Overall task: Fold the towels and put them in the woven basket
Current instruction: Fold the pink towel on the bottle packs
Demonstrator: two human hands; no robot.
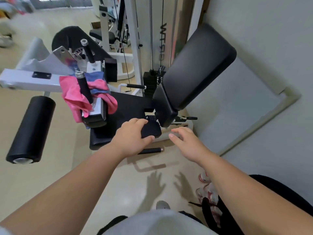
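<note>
The left hand (pixel 132 139) grips a small black pad (pixel 151 131) at the edge of the exercise machine (pixel 133 43), with the fingers curled over the top of it and the thumb along its near edge. The right hand (pixel 186 141) is just beside it, open and relaxed. Its fingers are a little apart, it holds nothing, and it hangs over the floor (pixel 118 187). Both forearms reach forward, palms down.

The pink towel (pixel 74 97) and the blue towel (pixel 95 78) lie unfolded, draped over the white frame around a black handle (pixel 84 89), up and to the left of the left hand and well apart from it.

Under the right forearm a dark bag-like thing (pixel 211 212) holds red-and-white items (pixel 207 187), but I cannot tell what they are.
</note>
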